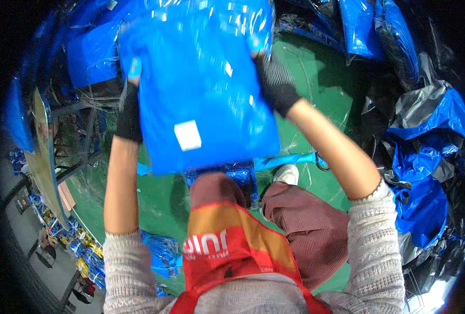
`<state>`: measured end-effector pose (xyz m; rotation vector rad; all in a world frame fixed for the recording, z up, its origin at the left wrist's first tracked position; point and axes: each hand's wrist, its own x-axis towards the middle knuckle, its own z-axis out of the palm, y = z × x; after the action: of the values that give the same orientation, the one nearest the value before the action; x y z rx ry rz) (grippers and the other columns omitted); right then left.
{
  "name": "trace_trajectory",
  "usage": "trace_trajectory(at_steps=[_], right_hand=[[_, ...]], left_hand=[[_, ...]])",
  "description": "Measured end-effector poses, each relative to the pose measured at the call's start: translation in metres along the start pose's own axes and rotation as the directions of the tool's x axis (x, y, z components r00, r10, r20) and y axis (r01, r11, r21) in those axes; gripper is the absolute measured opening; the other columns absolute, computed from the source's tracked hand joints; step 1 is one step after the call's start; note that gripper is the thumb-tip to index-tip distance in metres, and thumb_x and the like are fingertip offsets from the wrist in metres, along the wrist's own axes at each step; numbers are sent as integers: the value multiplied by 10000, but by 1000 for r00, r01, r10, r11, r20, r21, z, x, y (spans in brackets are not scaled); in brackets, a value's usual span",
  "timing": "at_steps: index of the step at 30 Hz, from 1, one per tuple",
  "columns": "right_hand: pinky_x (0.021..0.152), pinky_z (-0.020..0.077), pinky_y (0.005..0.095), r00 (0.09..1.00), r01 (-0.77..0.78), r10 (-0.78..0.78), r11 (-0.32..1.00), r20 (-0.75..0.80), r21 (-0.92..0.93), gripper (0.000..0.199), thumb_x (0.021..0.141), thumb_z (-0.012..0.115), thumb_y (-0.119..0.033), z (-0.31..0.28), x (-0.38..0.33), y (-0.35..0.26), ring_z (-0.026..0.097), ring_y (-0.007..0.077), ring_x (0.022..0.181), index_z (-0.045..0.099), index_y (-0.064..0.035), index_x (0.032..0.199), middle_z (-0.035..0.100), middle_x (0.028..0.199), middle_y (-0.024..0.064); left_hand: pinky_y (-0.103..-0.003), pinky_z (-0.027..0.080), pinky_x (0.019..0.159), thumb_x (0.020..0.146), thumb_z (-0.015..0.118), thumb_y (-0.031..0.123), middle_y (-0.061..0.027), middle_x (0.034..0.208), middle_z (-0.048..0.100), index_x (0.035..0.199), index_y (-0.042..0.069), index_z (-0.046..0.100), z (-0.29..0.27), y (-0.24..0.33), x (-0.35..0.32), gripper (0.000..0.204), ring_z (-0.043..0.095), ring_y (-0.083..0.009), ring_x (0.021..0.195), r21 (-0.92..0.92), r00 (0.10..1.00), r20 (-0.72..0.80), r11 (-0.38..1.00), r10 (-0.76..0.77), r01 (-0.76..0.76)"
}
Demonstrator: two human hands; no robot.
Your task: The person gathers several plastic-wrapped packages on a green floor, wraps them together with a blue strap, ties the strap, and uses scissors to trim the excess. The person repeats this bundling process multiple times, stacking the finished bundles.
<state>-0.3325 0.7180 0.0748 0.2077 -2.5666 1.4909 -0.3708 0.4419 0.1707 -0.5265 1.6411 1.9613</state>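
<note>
A large flat blue package (201,94) in shiny clear plastic is held up in front of me, with a white label (188,135) near its lower edge. My left hand (130,102), in a dark glove with a light-blue thumb covering, grips its left side. On its right side my right hand (275,78), gloved in the same way, is closed on the edge. Both thumbs lie on the package's face; the other fingers are mostly hidden behind it. Slight motion blur smears the package and hands.
A light-blue strap (287,161) runs across the green floor (316,83) beyond my shoe (286,175). Crumpled blue and grey plastic sheets (423,157) pile up at right. More blue packages (91,60) lie at far left, near a curved board edge (46,152). A blue bundle (160,251) sits by my left arm.
</note>
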Motion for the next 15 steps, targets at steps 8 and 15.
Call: trace_trajectory(at_steps=[8,15], right_hand=[[891,425,431,530,-845,782,453,329,284,913,791,546,-579,58,-189,-91,518,439,1059,263,112,1315,470,1196,336],[870,425,467,419,-905,890,426,180,-3,880,757,565,-589,100,-252,-60,527,437,1033,311,51,1304,515,1151,302]], left_hand=[[-415,431,937,846,550,493,-158,1302,452,1334,51,360,-97,-167,-156,686,485,-296,1135,-270,940,-123,922,-319,277],[-415,403,944,897,503,311,-158,1329,409,1323,29,348,-182,-345,-158,534,454,-321,1146,642,956,-292,746,26,176]])
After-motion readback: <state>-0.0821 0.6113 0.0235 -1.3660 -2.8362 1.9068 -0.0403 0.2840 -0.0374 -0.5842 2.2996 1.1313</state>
